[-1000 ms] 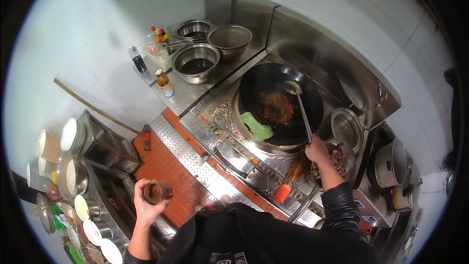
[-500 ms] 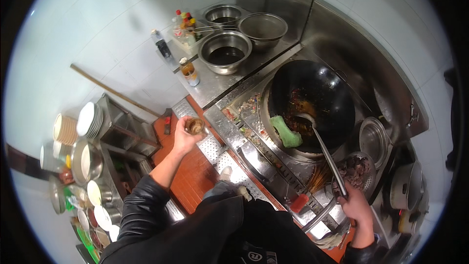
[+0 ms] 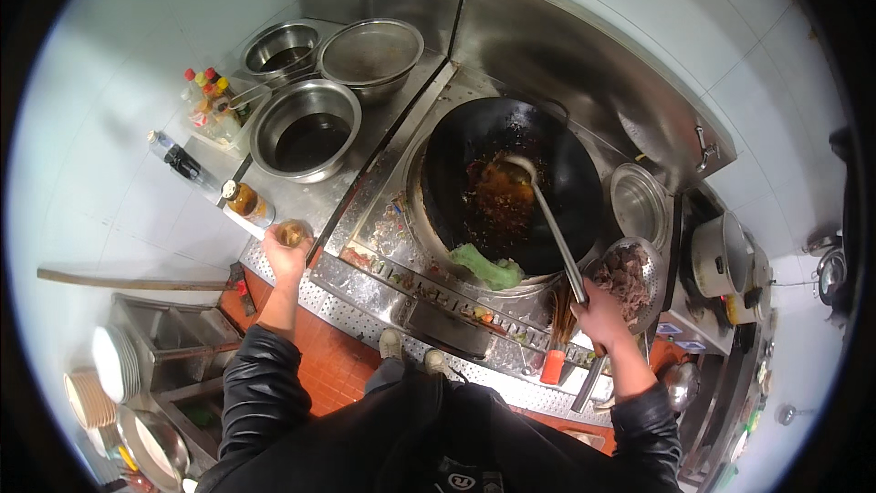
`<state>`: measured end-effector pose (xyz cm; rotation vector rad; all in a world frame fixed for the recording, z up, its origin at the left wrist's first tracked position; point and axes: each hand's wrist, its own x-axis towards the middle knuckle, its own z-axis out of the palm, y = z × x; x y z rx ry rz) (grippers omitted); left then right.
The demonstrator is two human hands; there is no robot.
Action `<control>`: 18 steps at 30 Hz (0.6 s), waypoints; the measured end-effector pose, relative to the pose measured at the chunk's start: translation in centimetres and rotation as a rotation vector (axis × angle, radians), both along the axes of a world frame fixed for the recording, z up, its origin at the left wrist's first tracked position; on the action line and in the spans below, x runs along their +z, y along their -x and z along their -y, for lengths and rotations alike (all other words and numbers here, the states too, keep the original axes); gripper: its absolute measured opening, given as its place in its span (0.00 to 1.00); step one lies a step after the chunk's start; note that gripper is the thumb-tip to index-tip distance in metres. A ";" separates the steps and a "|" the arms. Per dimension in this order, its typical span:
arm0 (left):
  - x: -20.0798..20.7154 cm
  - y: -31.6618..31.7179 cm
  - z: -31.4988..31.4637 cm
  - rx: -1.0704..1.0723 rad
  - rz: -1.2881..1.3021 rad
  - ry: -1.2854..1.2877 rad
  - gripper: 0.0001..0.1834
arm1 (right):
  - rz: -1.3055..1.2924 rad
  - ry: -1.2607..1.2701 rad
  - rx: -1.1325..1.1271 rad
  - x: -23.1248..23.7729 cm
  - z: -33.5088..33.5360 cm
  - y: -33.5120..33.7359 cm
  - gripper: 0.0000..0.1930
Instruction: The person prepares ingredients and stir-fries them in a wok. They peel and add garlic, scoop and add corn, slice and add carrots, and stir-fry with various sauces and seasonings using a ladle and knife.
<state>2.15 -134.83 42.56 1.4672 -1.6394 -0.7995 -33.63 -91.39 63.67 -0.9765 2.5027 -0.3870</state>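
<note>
My left hand [image 3: 285, 258] holds a small glass jar [image 3: 294, 233] with amber contents at the edge of the steel counter, beside a similar jar [image 3: 246, 202]. My right hand [image 3: 602, 318] grips the long handle of a metal ladle [image 3: 547, 219]; its bowl sits in the black wok [image 3: 511, 184] among reddish-brown food. A green cloth [image 3: 488, 267] lies on the wok's near rim. A perforated strainer [image 3: 628, 278] with dark meat sits just right of my right hand.
Three steel bowls [image 3: 306, 128] stand at the back left, with sauce bottles [image 3: 205, 96] beside them. A lidded steel pot [image 3: 639, 204] is right of the wok. Stacked plates [image 3: 114, 363] sit on a low rack at lower left. Orange floor tiles [image 3: 319, 365] lie below.
My left hand carried the jar from low near the plate rack up to the counter edge by the bowls. The ladle stayed in the wok, held by my right hand.
</note>
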 end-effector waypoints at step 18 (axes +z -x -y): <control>9.5 12.9 -21.3 -0.811 -0.585 -1.130 0.26 | -0.218 0.061 -0.280 -1.9 3.6 -0.8 0.27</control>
